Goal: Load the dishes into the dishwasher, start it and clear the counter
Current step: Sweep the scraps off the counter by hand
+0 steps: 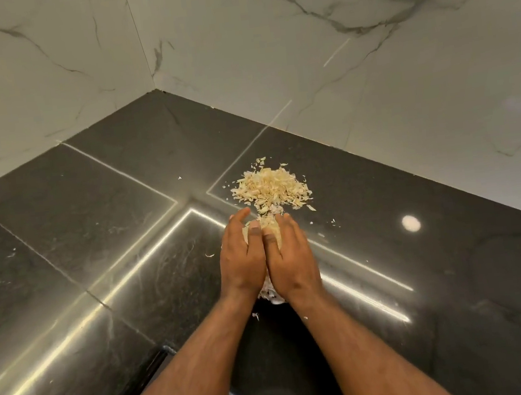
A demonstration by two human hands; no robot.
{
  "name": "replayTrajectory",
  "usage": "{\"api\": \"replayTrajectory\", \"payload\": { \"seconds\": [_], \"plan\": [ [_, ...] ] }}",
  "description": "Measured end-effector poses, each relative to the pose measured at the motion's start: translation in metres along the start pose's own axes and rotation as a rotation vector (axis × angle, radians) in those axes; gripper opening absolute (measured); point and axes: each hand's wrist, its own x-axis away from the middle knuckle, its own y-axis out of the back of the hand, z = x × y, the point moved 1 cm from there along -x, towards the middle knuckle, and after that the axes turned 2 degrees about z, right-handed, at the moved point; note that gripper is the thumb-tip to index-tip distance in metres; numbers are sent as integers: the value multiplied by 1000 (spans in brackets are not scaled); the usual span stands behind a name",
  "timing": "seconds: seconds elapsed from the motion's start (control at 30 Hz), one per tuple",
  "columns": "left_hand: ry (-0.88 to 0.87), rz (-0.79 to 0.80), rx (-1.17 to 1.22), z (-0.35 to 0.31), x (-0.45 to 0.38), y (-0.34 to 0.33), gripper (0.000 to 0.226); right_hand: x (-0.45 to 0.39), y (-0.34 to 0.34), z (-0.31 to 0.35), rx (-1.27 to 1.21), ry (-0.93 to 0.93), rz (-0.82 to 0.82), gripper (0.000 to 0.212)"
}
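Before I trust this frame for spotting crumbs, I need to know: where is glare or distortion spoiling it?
Head view: bright streaks of reflected light cross the dark counter, and a round glare spot could pass for debris. The wide lens bends the wall lines. The pile of peels is sharp; both hands, left hand and right hand, look slightly soft.

The bench (93,237) is glossy black stone with faint pale flecks; the far walls (233,36) are white marble (grey-veined). The scraps (271,189) at centre are pale beige.
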Motion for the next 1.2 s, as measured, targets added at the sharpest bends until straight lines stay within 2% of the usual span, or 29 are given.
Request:
{"api": "replayTrajectory", "payload": {
  "seconds": [0.07,0.13,0.2,0.33,0.43,0.57,0.7,0.8,0.87,0.9,1.0,1.1,1.2],
  "plan": [
    [-11,-8,-21,2,-14,9,38,-16,9,1,-101,-17,-80,59],
    [-15,15,-91,10,-32,19,41,-40,27,-12,-46,-45,-148,59],
    [-20,67,-168,16,-47,24,50,-65,45,-32,51,-95,-140,63],
    [-42,135,-239,16,-72,14,47,-113,51,-54,252,-97,-53,76],
    [-43,109,-202,19,-86,11,51,-150,41,-47,254,-12,-7,79],
    [-49,94,-193,25,-91,11,53,-181,29,-22,239,129,144,69],
    [-71,83,-182,23,-92,11,46,-141,14,-5,120,271,277,55],
    [-71,92,-213,23,-91,10,53,-135,19,-2,-66,308,132,41],
    [-74,97,-240,23,-90,9,57,-169,29,-8,-51,230,32,41],
    [-71,97,-243,24,-91,9,57,-188,33,-9,1,189,39,46],
    [-56,89,-216,24,-91,9,60,-224,24,-5,165,151,183,57],
    [-62,57,-188,24,-93,10,59,-220,3,18,214,318,332,52],
    [-57,0,-115,26,-94,13,50,-195,-4,27,197,429,520,56]
  ]
}}
